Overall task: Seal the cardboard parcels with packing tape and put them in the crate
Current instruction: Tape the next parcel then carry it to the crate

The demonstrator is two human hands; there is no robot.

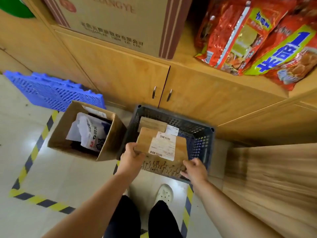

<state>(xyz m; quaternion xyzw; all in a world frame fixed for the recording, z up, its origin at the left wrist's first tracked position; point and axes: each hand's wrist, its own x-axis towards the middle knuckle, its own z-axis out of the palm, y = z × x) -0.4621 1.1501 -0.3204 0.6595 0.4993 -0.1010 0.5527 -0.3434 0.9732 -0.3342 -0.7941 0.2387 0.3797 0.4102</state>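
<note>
Over the middle of the frame, a labelled parcel (145, 143) hangs across the near side of the dark crate (202, 140), above its floor. The left hand (133, 156) grips the near left corner, thumb on top and fingers curled beneath. The right hand (194, 169) curls round the near right corner, thumb above and fingers low on the patterned front face.

The likeliest trouble is the near edge catching on the crate's rim, since the parcel looks almost as wide as the opening. It could also settle tilted on the second parcel (151, 124) lying toward the back of the crate. If one hand lets go early, the weight would swing and the corner would drop. The right fingers sit close to the crate wall and could get pinched. Whether the seams are taped cannot be told, and no tape roll is in view.

By count:
- One crate holds two parcels that show plainly. A white slip between them may belong to a third.
- One open cardboard box (109, 134) of bags stands at the left.
- One blue pallet (51, 90) leans at the upper left.
- One cabinet (120, 71) has two handles (154, 92).
- One large carton (111, 23) sits on top of the cabinet.
- At least three red snack bags (257, 40) lie at the upper right.
- One white shoe (164, 194) shows.
</note>
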